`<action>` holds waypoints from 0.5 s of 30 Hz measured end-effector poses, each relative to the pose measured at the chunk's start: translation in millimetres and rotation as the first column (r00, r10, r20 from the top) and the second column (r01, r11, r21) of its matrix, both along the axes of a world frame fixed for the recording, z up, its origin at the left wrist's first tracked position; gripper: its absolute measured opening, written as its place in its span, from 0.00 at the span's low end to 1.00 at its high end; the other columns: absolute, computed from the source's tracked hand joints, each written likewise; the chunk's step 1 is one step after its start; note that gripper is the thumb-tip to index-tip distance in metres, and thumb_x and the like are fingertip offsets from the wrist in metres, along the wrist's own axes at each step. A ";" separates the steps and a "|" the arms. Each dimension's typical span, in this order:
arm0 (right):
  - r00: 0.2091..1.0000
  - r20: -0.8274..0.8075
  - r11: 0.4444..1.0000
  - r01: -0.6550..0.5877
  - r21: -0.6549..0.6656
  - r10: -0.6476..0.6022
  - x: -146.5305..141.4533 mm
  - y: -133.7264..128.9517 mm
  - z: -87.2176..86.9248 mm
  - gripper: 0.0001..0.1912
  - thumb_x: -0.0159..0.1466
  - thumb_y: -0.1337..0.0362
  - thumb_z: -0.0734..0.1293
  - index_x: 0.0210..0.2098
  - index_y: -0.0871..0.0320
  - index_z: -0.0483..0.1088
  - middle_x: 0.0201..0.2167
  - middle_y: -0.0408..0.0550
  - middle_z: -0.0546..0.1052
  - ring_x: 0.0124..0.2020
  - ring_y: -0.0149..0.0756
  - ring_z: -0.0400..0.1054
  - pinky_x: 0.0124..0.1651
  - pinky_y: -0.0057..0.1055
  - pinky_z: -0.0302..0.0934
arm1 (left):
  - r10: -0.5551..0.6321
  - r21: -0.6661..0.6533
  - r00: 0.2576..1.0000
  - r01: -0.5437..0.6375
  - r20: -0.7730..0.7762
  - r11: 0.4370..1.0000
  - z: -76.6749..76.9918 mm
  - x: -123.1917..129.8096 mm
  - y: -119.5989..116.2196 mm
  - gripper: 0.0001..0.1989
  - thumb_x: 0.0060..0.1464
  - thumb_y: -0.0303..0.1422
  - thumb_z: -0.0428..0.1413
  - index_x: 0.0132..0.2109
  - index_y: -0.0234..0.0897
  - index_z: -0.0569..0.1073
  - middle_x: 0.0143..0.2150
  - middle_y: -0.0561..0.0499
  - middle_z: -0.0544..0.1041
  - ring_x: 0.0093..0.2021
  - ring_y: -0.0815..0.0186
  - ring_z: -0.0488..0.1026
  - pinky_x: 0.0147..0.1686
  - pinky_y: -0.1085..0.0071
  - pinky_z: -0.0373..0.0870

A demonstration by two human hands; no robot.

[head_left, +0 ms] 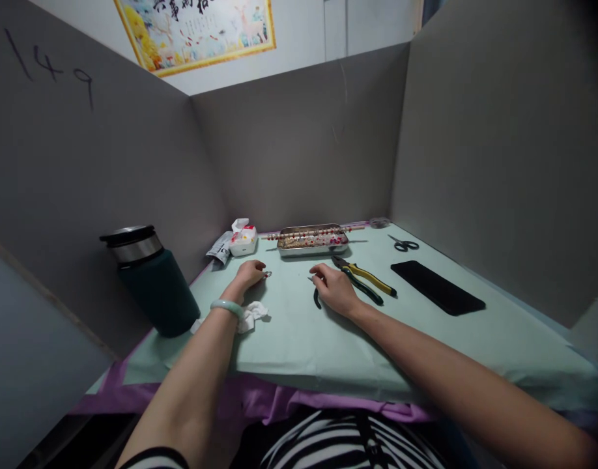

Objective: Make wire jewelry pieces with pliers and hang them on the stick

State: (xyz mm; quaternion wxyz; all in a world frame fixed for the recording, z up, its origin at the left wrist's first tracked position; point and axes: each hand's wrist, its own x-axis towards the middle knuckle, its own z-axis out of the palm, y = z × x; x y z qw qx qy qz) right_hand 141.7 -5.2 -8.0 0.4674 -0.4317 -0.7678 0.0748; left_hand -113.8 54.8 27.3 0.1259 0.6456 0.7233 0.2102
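Observation:
My left hand (250, 273) rests on the pale green cloth, its fingers closed on a small beaded ring (267, 275) with red on it. To the right, my right hand (332, 286) is closed around a small tool; a pointed metal tip shows at the fingertips and a dark curved handle (317, 299) below the palm. Beside that hand lie large pliers (365, 277) with yellow and green handles. Behind both hands stands a metal tray (313, 250) of beads, with a beaded stick (318, 232) across its top.
A dark green bottle (157, 286) stands at left. Near my left wrist is crumpled tissue (253, 316). A white box (243, 241) and a silver packet (220, 247) sit behind. At right are scissors (404, 245) and a black flat object (438, 287). Grey panels (303, 143) surround the table.

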 end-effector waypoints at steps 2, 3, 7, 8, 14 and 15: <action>1.000 0.002 1.000 -0.010 -0.004 0.010 -0.2 -1.2 -0.3 0.10 0.61 0.67 0.59 0.40 0.57 0.70 0.31 0.46 0.76 0.31 0.34 0.69 0.36 0.28 0.58 | -0.130 0.064 0.991 0.131 -0.031 0.989 -2.5 3.5 0.3 0.19 0.40 0.25 0.58 0.43 0.38 0.77 0.40 0.46 0.78 0.40 0.62 0.73 0.39 0.73 0.64; 1.000 0.000 1.000 -0.014 -0.005 0.014 -0.2 -1.7 -0.3 0.10 0.60 0.67 0.59 0.40 0.57 0.70 0.31 0.46 0.76 0.31 0.33 0.69 0.36 0.28 0.58 | -0.177 0.092 0.983 0.181 -0.045 0.979 -3.5 5.4 0.7 0.17 0.39 0.25 0.58 0.41 0.39 0.78 0.42 0.47 0.78 0.42 0.61 0.72 0.42 0.73 0.63; 0.999 -0.028 0.999 -0.033 -0.020 0.032 1.1 -2.6 2.9 0.11 0.60 0.67 0.59 0.39 0.58 0.70 0.30 0.46 0.76 0.30 0.33 0.68 0.34 0.28 0.57 | -0.164 0.122 0.986 0.168 -0.041 0.978 -2.4 10.2 1.8 0.13 0.41 0.28 0.59 0.38 0.38 0.78 0.39 0.47 0.79 0.39 0.62 0.72 0.40 0.72 0.64; 0.999 -0.040 0.999 -0.033 -0.026 0.031 1.9 -3.0 5.1 0.11 0.60 0.67 0.59 0.39 0.58 0.71 0.30 0.46 0.76 0.30 0.33 0.68 0.34 0.28 0.57 | -0.149 0.112 0.988 0.153 -0.048 0.982 -0.6 10.6 1.8 0.13 0.41 0.30 0.60 0.38 0.38 0.78 0.38 0.46 0.79 0.37 0.62 0.72 0.38 0.72 0.64; 0.986 -0.154 0.988 -0.090 -0.127 0.070 9.8 -12.7 35.0 0.09 0.58 0.67 0.61 0.36 0.58 0.71 0.27 0.45 0.75 0.27 0.32 0.67 0.32 0.27 0.59 | -0.037 0.041 0.995 0.041 -0.091 0.998 16.6 17.3 8.6 0.15 0.53 0.39 0.52 0.39 0.33 0.77 0.21 0.49 0.74 0.23 0.67 0.69 0.27 0.74 0.60; 0.982 -0.169 0.983 -0.110 -0.145 0.085 11.0 -14.3 42.4 0.08 0.58 0.67 0.61 0.35 0.59 0.71 0.26 0.44 0.75 0.26 0.31 0.67 0.32 0.27 0.59 | -0.027 0.048 0.996 0.031 -0.079 0.998 18.3 21.2 12.1 0.15 0.53 0.38 0.51 0.39 0.33 0.77 0.20 0.49 0.73 0.22 0.67 0.68 0.26 0.74 0.59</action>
